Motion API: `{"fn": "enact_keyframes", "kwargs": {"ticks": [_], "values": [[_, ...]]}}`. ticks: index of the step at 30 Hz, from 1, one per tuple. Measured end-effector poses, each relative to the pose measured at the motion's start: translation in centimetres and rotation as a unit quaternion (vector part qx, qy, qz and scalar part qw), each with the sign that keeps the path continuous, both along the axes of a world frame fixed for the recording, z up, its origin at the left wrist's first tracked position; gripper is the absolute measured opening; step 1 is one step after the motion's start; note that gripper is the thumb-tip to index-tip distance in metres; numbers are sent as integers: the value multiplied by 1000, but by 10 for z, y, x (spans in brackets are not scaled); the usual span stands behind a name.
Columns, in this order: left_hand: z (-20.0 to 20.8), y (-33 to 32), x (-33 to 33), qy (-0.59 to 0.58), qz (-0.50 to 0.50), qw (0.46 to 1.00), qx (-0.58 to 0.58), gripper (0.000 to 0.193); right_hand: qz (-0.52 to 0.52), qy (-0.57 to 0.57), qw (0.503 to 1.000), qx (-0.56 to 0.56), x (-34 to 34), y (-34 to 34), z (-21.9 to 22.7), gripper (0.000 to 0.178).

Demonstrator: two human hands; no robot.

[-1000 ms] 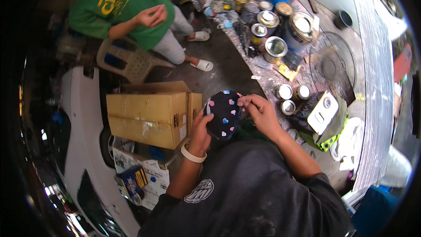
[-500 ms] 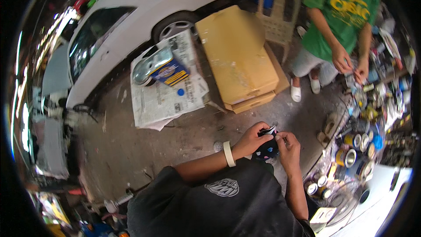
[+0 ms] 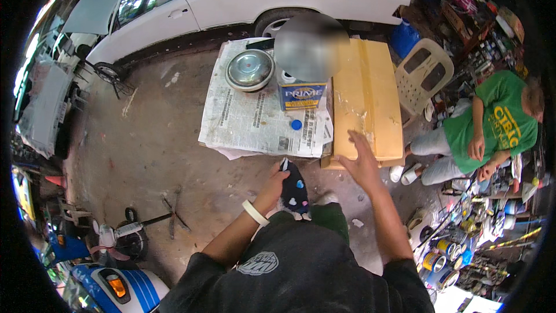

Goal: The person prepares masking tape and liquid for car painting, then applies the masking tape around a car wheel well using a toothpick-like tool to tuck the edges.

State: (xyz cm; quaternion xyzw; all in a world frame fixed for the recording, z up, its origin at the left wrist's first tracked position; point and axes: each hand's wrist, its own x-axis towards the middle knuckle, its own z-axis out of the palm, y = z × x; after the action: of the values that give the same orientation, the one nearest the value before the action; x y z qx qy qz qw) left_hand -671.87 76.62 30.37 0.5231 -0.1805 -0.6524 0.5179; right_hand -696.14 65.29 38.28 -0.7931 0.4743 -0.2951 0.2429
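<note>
My left hand (image 3: 271, 188), with a pale band on its wrist, grips the top of a black cloth (image 3: 295, 188) that has blue, white and pink spots. The cloth hangs down in front of my legs. My right hand (image 3: 364, 165) is empty, fingers spread, by the near edge of a brown cardboard box (image 3: 370, 104). Left of the box, newspaper (image 3: 234, 124) bears a round bowl-like metal vessel (image 3: 249, 69), a blue-and-yellow tin (image 3: 302, 97) and a small blue cap (image 3: 296, 124). A blurred patch hides the upper part of the tin.
A white car (image 3: 231, 0) stands behind the newspaper. A beige plastic chair (image 3: 425, 75) is right of the box. A person in a green shirt (image 3: 498, 122) is at the right, above paint cans (image 3: 434, 261). A blue-and-white motorcycle (image 3: 124, 284) stands at lower left.
My right hand has let go of the cloth and moved away to the right, opening. My left hand keeps the cloth, now hanging lower. The view has turned to the right.
</note>
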Motion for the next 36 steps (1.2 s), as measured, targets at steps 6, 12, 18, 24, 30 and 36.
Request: {"fn": "enact_keyframes", "kwargs": {"ticks": [6, 12, 18, 24, 30, 36], "values": [[54, -90, 60, -326, -7, 937, -129, 24, 83, 123, 989, -30, 37, -151, 1, 95], [87, -218, 91, -555, 16, 814, -168, 26, 187, 139, 972, -16, 76, -253, -19, 113], [97, -273, 72, -723, -7, 679, -130, 13, 277, 33, 960, 29, 91, -283, -45, 126], [87, -260, 58, -698, 4, 705, -127, 21, 250, 1, 968, 38, 93, -270, -44, 122], [74, -229, 99, -616, 40, 783, -82, 22, 237, 55, 970, 1, 115, -232, -22, 109], [61, -191, 115, -527, 64, 846, -39, 30, 262, 62, 962, -39, 138, -205, -1, 100]]}}
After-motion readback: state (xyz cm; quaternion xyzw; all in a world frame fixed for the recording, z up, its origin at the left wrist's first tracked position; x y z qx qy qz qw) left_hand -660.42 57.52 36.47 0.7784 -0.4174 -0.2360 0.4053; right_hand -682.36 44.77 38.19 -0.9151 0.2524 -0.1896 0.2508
